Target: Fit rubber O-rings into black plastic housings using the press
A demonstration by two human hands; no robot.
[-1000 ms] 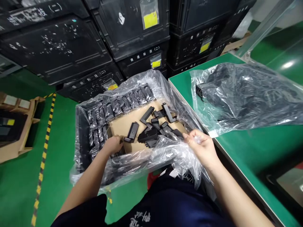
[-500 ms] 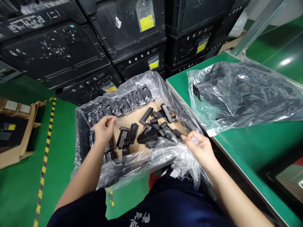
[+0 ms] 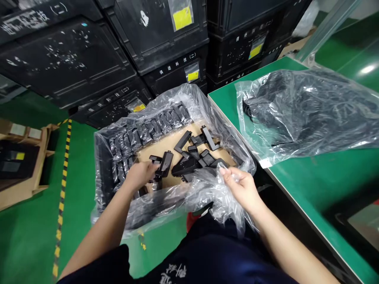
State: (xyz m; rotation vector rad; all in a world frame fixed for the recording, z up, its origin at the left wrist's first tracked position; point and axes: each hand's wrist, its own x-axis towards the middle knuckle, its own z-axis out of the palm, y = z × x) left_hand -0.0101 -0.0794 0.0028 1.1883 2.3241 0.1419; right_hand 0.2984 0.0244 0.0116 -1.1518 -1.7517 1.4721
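Inside a bin lined with clear plastic (image 3: 207, 104), loose black plastic parts (image 3: 210, 139), several of them L-shaped, lie jumbled on brown cardboard (image 3: 171, 146). My left hand (image 3: 141, 174) reaches down over the left side of the pile. Its fingers are closed on a black plastic part (image 3: 154, 158), mostly covered by the hand, beside another upright-looking black part (image 3: 166, 162). At the near right corner my right hand (image 3: 241, 188) pinches a crumpled clear plastic bag (image 3: 217, 197). The bag overlaps the nearest loose parts. Wrapped black parts (image 3: 145, 134) stand in rows along the bin's far and left sides.
Black crates (image 3: 166, 35) with yellow labels are stacked behind the bin. On the right, a green-topped table (image 3: 319, 177) carries a large clear bag of dark items (image 3: 308, 106). Yellow-black floor tape (image 3: 62, 185) and cardboard boxes (image 3: 20, 169) lie to the left.
My left hand has left the clear plastic film at the bin's left and moved right and down onto a black part. My right hand has shifted slightly left with the bag.
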